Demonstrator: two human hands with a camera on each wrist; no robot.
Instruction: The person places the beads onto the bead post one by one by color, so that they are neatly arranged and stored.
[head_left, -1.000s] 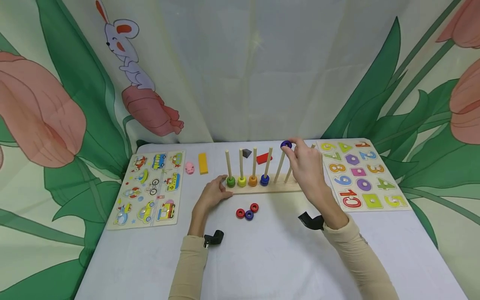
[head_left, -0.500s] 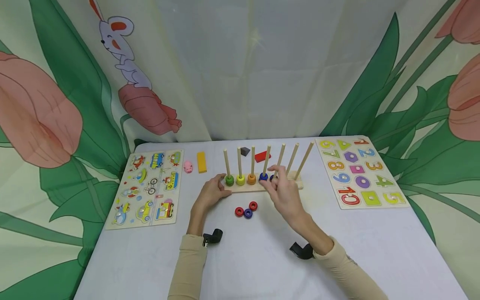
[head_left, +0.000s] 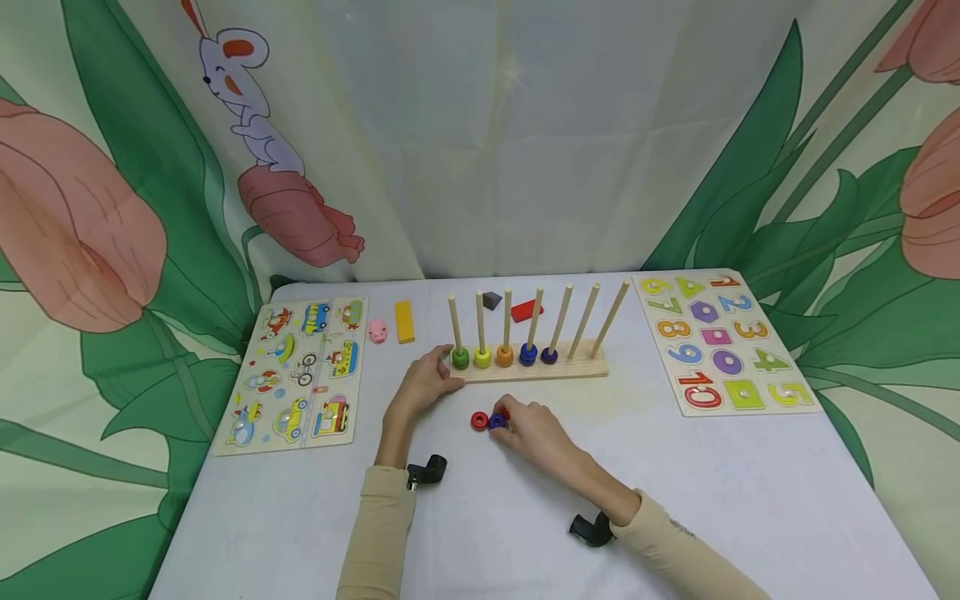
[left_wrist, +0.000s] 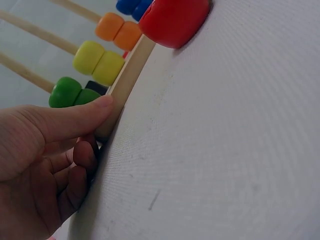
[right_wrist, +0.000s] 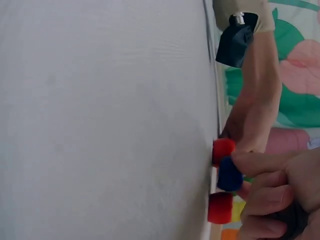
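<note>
A wooden peg stand (head_left: 525, 375) has several upright pegs. Green (left_wrist: 72, 92), yellow (left_wrist: 98, 62) and orange rings (left_wrist: 118, 31) sit on its left pegs, then blue rings (head_left: 528, 355) and a dark purple ring (head_left: 549, 357); the two rightmost pegs are bare. My left hand (head_left: 423, 383) grips the stand's left end, thumb against the front edge. In front of the stand, my right hand (head_left: 543, 437) pinches a blue ring (right_wrist: 230, 174) between thumb and finger. One red ring (head_left: 479, 421) lies beside it; another red ring (right_wrist: 220, 207) is mostly hidden by my fingers in the head view.
A vehicle puzzle board (head_left: 292, 375) lies on the left and a number puzzle board (head_left: 723, 342) on the right. Behind the stand are a dark grey block (head_left: 491, 300) and a red block (head_left: 527, 311). A yellow block (head_left: 404, 322) and pink pig figure (head_left: 377, 331) are at back left.
My right hand has put the dark purple ring down the fifth peg, let go, and come forward and left to the loose rings. The left hand has stayed on the stand.
</note>
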